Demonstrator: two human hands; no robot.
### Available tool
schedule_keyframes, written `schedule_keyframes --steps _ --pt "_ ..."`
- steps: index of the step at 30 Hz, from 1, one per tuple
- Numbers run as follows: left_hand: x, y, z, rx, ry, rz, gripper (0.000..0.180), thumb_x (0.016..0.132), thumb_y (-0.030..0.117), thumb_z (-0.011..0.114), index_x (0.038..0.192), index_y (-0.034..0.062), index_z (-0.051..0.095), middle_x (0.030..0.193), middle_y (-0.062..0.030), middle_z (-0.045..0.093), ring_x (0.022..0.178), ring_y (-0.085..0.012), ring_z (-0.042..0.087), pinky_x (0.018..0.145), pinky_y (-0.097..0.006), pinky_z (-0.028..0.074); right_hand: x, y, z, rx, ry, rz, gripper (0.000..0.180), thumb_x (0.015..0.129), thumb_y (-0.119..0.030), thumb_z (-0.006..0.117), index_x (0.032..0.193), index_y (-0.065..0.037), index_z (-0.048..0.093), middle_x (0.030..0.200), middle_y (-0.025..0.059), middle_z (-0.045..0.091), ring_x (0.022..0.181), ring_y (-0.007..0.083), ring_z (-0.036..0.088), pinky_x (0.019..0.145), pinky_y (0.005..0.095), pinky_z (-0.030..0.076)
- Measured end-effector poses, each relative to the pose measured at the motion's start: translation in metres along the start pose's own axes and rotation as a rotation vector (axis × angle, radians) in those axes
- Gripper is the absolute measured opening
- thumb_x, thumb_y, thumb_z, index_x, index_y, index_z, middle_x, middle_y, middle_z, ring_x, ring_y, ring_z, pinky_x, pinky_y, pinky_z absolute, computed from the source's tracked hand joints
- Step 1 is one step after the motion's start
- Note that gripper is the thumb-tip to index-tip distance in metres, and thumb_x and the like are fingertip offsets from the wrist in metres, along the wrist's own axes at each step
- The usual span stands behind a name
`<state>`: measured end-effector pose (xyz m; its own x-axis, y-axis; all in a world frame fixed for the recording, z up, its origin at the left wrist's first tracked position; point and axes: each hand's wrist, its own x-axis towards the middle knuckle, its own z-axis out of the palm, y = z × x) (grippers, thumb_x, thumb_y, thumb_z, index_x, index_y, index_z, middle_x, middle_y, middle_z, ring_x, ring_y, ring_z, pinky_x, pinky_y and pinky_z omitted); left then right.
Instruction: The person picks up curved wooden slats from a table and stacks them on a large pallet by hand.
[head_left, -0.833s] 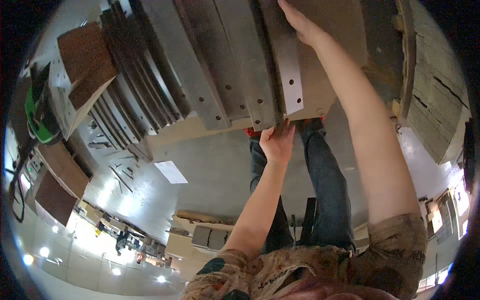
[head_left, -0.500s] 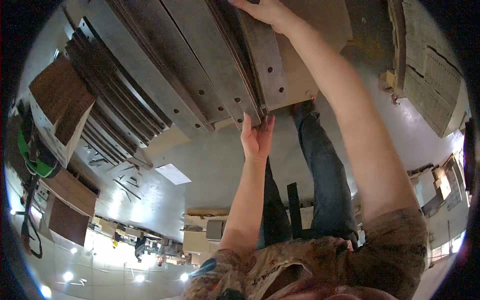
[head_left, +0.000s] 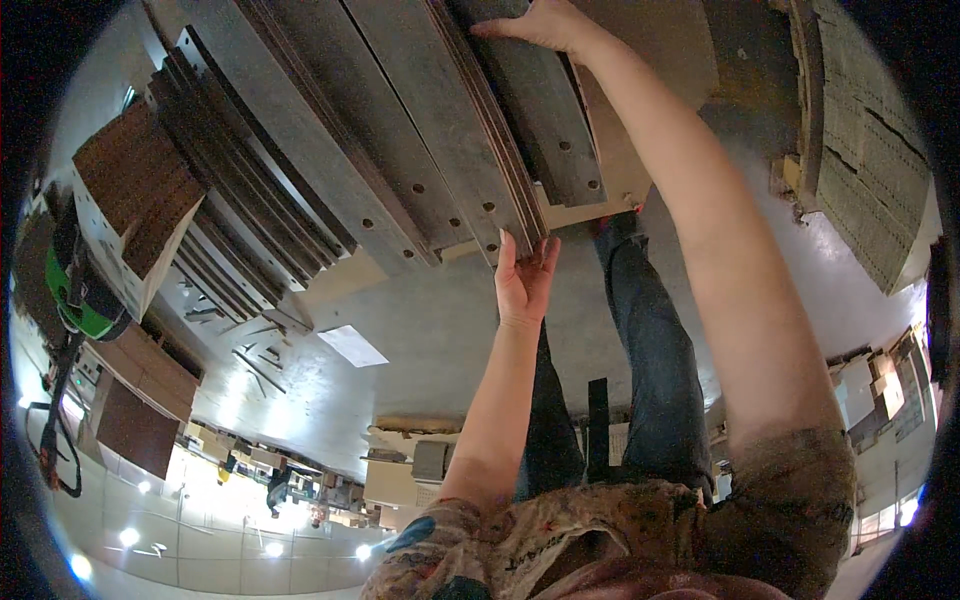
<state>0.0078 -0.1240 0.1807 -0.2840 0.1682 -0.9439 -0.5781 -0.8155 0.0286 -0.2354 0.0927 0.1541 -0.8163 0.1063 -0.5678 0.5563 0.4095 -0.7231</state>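
1. At centre: left hand (head_left: 524, 280), fingers straight and spread, fingertips pressed against the near end of a thin grey drilled panel (head_left: 500, 150); no closed grip.
2. Toward top: right hand (head_left: 535, 22), laid flat and open on the far part of a shorter drilled panel (head_left: 545, 120) just beside the first.
3. Leftward: three more wide grey panels (head_left: 330, 130) side by side, then a stack of dark narrow strips (head_left: 235, 200), count unclear.
4. Below: grey floor (head_left: 420, 330), two legs in blue jeans (head_left: 650, 360).
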Motion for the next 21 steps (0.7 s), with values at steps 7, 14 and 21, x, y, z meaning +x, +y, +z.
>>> schedule_keyframes --steps 7,14,21 --pt "0.0 -0.001 0.0 0.068 0.005 -0.011 0.048 0.084 0.033 0.06 0.121 0.0072 0.044 0.114 -0.0098 0.05 0.106 -0.026 0.048 0.095 -0.045 0.039 0.012 0.06 0.0 0.391 -0.03 0.059 0.086 0.061 -0.048 0.075 0.127 -0.004 0.042 0.116 0.0123 0.054 0.111 0.0267 0.047 0.1 0.0377 0.028" --pt "0.002 0.007 -0.002 0.134 -0.01 -0.018 0.052 0.082 0.036 0.062 0.12 0.0066 0.043 0.112 -0.0108 0.051 0.104 -0.0268 0.049 0.098 -0.046 0.037 0.011 0.042 0.0 0.383 -0.182 -0.013 0.095 0.056 -0.042 0.078 0.131 -0.003 0.035 0.128 0.0154 0.043 0.123 0.0298 0.034 0.105 0.044 0.019" --pt "-0.035 0.01 -0.018 0.323 -0.084 -0.299 0.035 0.083 0.028 0.063 0.108 0.0043 0.054 0.088 -0.0059 0.06 0.079 -0.0191 0.057 0.079 -0.033 0.049 -0.002 0.032 -0.012 0.393 -0.199 -0.003 0.108 0.054 -0.038 0.08 0.136 0.002 0.022 0.135 0.0216 0.033 0.126 0.0335 0.029 0.106 0.0431 0.016"
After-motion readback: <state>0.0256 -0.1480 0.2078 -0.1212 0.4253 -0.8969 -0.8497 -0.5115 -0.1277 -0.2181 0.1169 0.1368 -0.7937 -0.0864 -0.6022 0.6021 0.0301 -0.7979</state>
